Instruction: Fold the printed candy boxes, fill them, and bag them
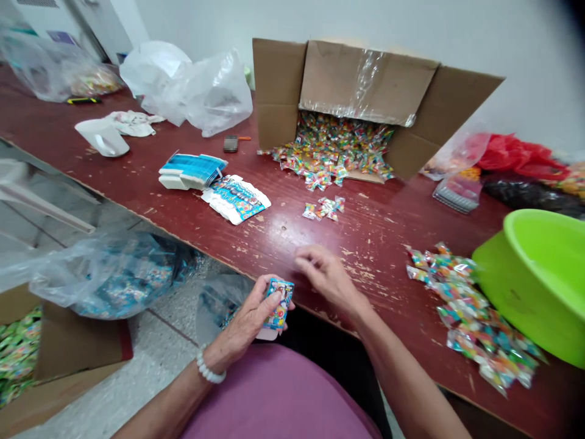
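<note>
Here, in the head view, the left hand (258, 310) is holding a small blue box (286, 294) upright at the near edge of the table (286, 235), its fingers clamping the box with the thumb lying across the printed front. A beaded bracelet (210, 366) is circling the left wrist. The right hand (329, 277) is hovering over the table edge just beside the box, its fingers bending and bunching close together; whether they are pinching anything, I cannot tell.

Beyond the hands, a few sweets (326, 208) are lying in front of a carton (370, 79), which is resting on its side and spilling wrapped candies (338, 141) through its open flaps. To the left, a stack (192, 166) of flattened blue boxes is sitting next to a spread-out pack (238, 198), with a brush (231, 144) lying behind them. A white mug (103, 137) is standing farther left, near a cloth (133, 122). To the right, a heap (475, 305) of wrapped candies is lying beside a green tub (525, 277). On the floor, a clear bag (130, 280) is holding blue packets.
</note>
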The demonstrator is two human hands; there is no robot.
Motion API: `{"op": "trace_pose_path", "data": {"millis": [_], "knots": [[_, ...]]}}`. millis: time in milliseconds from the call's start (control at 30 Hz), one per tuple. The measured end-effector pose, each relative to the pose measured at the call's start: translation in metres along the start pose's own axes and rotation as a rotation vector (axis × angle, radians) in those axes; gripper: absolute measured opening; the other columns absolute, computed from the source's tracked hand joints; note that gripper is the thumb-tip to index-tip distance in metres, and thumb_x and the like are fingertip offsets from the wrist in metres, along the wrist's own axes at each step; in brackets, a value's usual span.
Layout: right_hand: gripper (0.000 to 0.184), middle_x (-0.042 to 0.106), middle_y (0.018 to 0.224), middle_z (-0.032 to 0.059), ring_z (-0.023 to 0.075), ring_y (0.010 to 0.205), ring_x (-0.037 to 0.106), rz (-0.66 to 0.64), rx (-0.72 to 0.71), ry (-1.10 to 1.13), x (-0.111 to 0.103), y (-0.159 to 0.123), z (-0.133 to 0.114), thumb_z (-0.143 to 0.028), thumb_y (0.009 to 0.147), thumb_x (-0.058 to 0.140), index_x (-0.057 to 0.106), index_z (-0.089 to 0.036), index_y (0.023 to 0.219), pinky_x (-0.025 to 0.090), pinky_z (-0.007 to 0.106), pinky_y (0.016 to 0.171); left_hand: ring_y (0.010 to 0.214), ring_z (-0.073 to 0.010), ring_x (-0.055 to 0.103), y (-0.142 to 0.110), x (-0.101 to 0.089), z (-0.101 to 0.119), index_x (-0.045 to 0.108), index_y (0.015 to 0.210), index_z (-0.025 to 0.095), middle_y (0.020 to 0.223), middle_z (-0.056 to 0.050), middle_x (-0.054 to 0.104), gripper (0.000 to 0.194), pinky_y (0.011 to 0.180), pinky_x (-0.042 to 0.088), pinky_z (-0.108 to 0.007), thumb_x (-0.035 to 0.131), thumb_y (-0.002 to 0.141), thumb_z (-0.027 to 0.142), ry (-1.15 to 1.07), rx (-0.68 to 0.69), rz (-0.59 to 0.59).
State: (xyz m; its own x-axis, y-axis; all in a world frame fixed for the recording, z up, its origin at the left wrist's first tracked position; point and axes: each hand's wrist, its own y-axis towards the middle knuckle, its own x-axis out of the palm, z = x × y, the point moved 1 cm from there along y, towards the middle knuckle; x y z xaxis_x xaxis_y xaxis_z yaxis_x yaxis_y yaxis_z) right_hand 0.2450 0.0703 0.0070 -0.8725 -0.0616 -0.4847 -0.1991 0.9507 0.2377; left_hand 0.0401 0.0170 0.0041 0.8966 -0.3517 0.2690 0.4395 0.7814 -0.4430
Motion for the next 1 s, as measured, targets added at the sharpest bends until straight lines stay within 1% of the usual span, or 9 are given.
{"op": "trace_pose_path", "data": {"millis": [67, 100, 267, 433, 500, 567, 733, 867, 1000], "knots": [[0.029, 0.071, 0.113, 0.0097, 0.0245, 0.096, 0.065, 0.271, 0.141, -0.242, -0.024, 0.030, 0.034, -0.033, 0.095, 0.052, 0.070, -0.022, 0.114, 0.051, 0.038, 0.088, 0.080, -0.0166, 0.067, -0.002, -0.002, -0.006, 0.053, 0.115, 0.022, 0.102, -0.008, 0.071, 0.044, 0.068, 0.052, -0.026, 0.070, 0.086, 0.051, -0.120, -0.049, -0.047], [0.034, 0.069, 0.120, 0.0141, 0.0279, 0.102, 0.063, 0.315, 0.183, -0.296, -0.035, 0.045, 0.050, -0.031, 0.093, 0.052, 0.068, -0.019, 0.120, 0.049, 0.043, 0.092, 0.083, -0.0172, 0.067, -0.004, -0.003, -0.010, 0.055, 0.112, 0.021, 0.103, -0.010, 0.071, 0.043, 0.071, 0.051, -0.026, 0.074, 0.084, 0.048, -0.174, -0.078, -0.066], [0.042, 0.067, 0.125, 0.0188, 0.0402, 0.117, 0.054, 0.345, 0.249, -0.368, -0.059, 0.084, 0.099, -0.030, 0.079, 0.068, 0.068, -0.017, 0.119, 0.038, 0.058, 0.101, 0.076, -0.0138, 0.061, -0.014, -0.026, -0.025, 0.055, 0.102, 0.021, 0.089, 0.000, 0.063, 0.044, 0.072, 0.049, -0.026, 0.085, 0.073, 0.034, -0.246, -0.160, -0.068], [0.022, 0.072, 0.113, 0.0164, 0.0323, 0.111, 0.060, 0.416, 0.253, -0.238, -0.051, 0.064, 0.103, -0.025, 0.083, 0.060, 0.072, -0.018, 0.100, 0.038, 0.049, 0.105, 0.080, -0.0144, 0.055, -0.022, -0.080, -0.011, 0.064, 0.109, 0.023, 0.089, 0.002, 0.061, 0.045, 0.072, 0.045, -0.023, 0.084, 0.069, 0.033, 0.354, -0.115, -0.130], [0.025, 0.074, 0.107, 0.0150, 0.0301, 0.103, 0.063, 0.504, 0.292, -0.147, -0.051, 0.050, 0.101, -0.032, 0.085, 0.059, 0.072, -0.017, 0.099, 0.043, 0.048, 0.100, 0.082, -0.0164, 0.056, -0.023, -0.099, -0.005, 0.071, 0.104, 0.022, 0.092, 0.000, 0.065, 0.037, 0.071, 0.044, -0.023, 0.082, 0.069, 0.031, 0.596, -0.197, -0.240], [0.035, 0.074, 0.101, 0.0136, 0.0276, 0.092, 0.065, 0.590, 0.348, -0.034, -0.051, 0.036, 0.097, -0.043, 0.085, 0.059, 0.070, -0.015, 0.102, 0.049, 0.045, 0.089, 0.078, -0.0160, 0.057, -0.023, -0.107, -0.001, 0.071, 0.099, 0.020, 0.088, 0.000, 0.066, 0.031, 0.066, 0.043, -0.023, 0.080, 0.072, 0.033, 0.646, -0.259, -0.317], [0.050, 0.071, 0.082, 0.0063, 0.0180, 0.064, 0.061, 0.575, 0.444, 0.280, -0.043, 0.008, 0.062, -0.058, 0.073, 0.069, 0.069, -0.015, 0.099, 0.051, 0.032, 0.059, 0.071, -0.0132, 0.064, -0.009, -0.079, 0.006, 0.054, 0.102, 0.020, 0.091, 0.000, 0.065, 0.035, 0.060, 0.045, -0.022, 0.072, 0.084, 0.045, 0.249, -0.151, -0.225], [0.044, 0.071, 0.080, 0.0027, 0.0118, 0.058, 0.056, 0.421, 0.502, 0.589, -0.027, -0.011, 0.016, -0.049, 0.064, 0.085, 0.073, -0.018, 0.092, 0.043, 0.023, 0.051, 0.070, -0.0143, 0.068, 0.006, -0.037, 0.017, 0.046, 0.102, 0.021, 0.099, -0.004, 0.068, 0.039, 0.063, 0.052, -0.027, 0.072, 0.085, 0.044, 0.096, -0.043, -0.172], [0.034, 0.073, 0.079, 0.0021, 0.0120, 0.062, 0.059, 0.274, 0.530, 0.658, -0.013, -0.025, -0.014, -0.042, 0.068, 0.088, 0.074, -0.019, 0.089, 0.044, 0.023, 0.056, 0.068, -0.0171, 0.072, 0.013, -0.016, 0.021, 0.042, 0.101, 0.021, 0.097, -0.004, 0.067, 0.046, 0.059, 0.053, -0.027, 0.077, 0.081, 0.043, 0.055, -0.006, -0.187]]}}
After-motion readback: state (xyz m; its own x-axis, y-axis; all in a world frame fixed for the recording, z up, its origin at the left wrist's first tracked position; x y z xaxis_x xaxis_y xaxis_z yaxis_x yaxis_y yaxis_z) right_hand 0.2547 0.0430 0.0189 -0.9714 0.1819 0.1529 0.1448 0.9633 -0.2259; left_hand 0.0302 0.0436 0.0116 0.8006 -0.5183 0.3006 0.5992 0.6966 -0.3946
